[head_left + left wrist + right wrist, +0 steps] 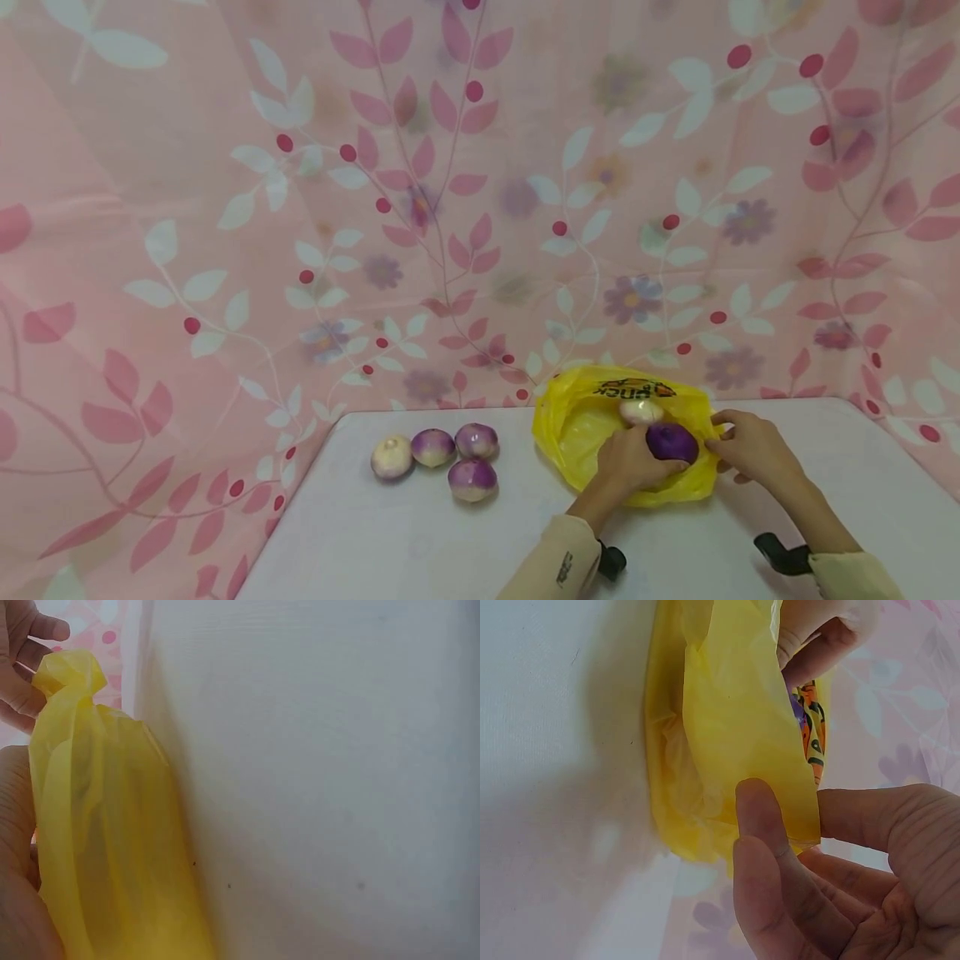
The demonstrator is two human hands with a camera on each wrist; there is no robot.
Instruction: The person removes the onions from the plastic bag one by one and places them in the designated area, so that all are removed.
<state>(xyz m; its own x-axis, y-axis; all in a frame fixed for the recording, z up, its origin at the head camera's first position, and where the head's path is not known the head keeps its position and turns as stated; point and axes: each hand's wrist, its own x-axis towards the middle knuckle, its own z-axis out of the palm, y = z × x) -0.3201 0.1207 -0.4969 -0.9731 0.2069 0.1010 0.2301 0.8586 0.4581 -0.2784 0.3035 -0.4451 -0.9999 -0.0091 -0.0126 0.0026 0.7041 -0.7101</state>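
A yellow plastic bag (555, 417) with black print lies with its mouth facing me on the right half of the table. My left hand (628, 460) grips a purple turnip (672, 442) at the bag's mouth, thumb along its lower side. Behind it, a whitish turnip (641, 411) shows inside the bag. At the bag's right edge, my right hand (753, 447) pinches the plastic between thumb and fingers; the right wrist view shows this hold on the yellow film (754, 727) closely. In the left wrist view, the bag's side (112, 840) hides most of the left hand's fingers.
Left of the bag, a whitish turnip (392, 457) and three purple-and-white turnips (472, 481) sit grouped on the white table (360, 542). A pink floral cloth (450, 208) hangs behind the table. Dark straps with camera mounts (782, 554) are on both wrists.
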